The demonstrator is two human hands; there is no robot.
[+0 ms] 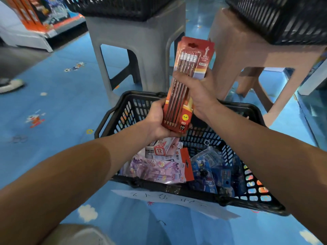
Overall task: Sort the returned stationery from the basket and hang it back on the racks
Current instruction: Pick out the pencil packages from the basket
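Over the far rim of the black basket (203,196): red blister pencil pack (184,89), marked 10, held upright with a slight tilt, points down, hang-hole end up. It sits above the basket's contents, touching none of them.

Left hand (156,121) cups the bottom end, fingers curled under it. Right hand (196,92) wraps the middle from the right side, thumb across the front. Both hands grip the pack.

Basket sits on the blue printed floor (67,106). Inside: purple packs (155,171) on the left, blue packs (214,174) on the right, a small box marked 12 (160,150) toward the far side. White handwritten paper label (169,198) hangs off the near rim.

Grey stool (134,41) and beige stool (247,50) stand just beyond the far rim, each with a black crate on top. The pack's top end lines up with the narrow gap between them. Open floor runs left of the basket out to the shelf base (26,39) at the far left. On the right, the beige stool's legs stand near the rim.
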